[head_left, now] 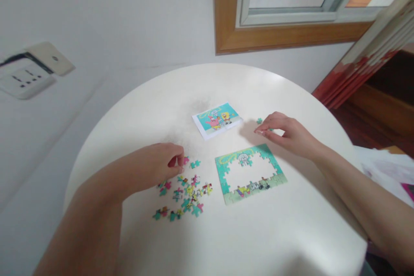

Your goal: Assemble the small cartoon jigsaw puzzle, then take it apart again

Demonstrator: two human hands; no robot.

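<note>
My left hand [166, 160] is curled over the far edge of a heap of loose puzzle pieces [190, 192], thumb and fingers bent towards each other. A pink puzzle piece [185, 160] shows right at its fingertips; whether they grip it is unclear. My right hand [286, 134] pinches a small puzzle piece [259, 132], seen nearly edge-on, above the table. In front of it lies a partly assembled jigsaw puzzle [226, 196]: its frame is joined, with a cartoon head at the top and a bare white middle.
Behind the jigsaw lies a picture card [218, 118] with cartoon figures. A stray teal piece [259, 120] sits beyond my right fingers. The round white table [155, 99] stands against a wall with a socket [27, 78] and a window [291, 13]. Papers [384, 168] are at the right.
</note>
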